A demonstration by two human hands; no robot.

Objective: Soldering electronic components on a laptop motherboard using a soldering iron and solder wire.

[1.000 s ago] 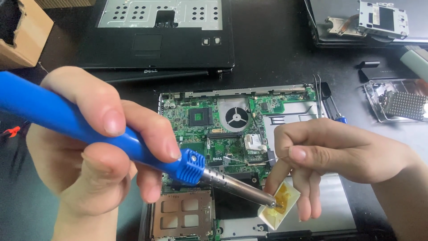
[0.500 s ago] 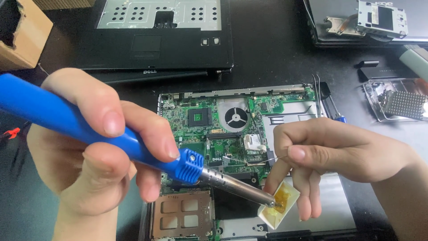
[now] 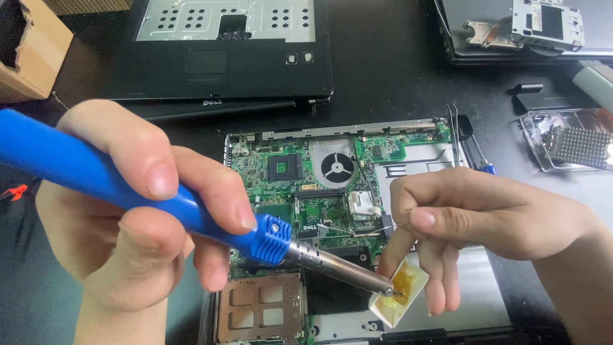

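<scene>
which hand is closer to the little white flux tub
Right. The right hand holds the white flux tub in its fingertips; the left hand grips the blue soldering iron farther off.

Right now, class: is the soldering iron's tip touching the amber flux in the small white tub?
Touching: the head view shows the soldering iron tip sunk into the amber flux in the white tub.

Head camera, steep downward, close over hands (image 3: 319, 223).

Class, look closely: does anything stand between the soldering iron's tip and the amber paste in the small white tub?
Nothing visible: the soldering iron tip already sits in the amber paste inside the white tub, which the right hand holds.
</scene>
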